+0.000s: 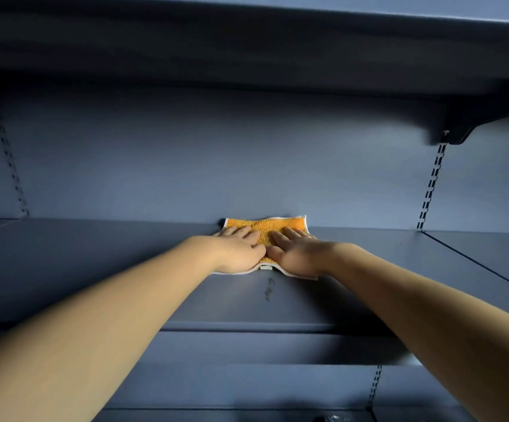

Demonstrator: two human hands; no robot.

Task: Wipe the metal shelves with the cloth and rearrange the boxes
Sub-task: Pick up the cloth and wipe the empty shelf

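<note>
An orange cloth (265,226) with a white hem lies flat on the grey metal shelf (101,269), its far edge against the back panel. My left hand (238,250) presses on the cloth's left half with straight fingers. Beside it, my right hand (296,251) presses the right half, fingers flat and pointing at the back panel. The two thumbs almost meet over the cloth's middle. A dark smudge (269,288) marks the shelf just in front of the cloth. No boxes are in view.
Another shelf (247,50) hangs overhead, held by a bracket (457,129) at the right. Slotted uprights (431,190) run down the back panel at right and left. A seam (475,260) divides this shelf from the neighbouring one. A lower shelf (247,376) shows below.
</note>
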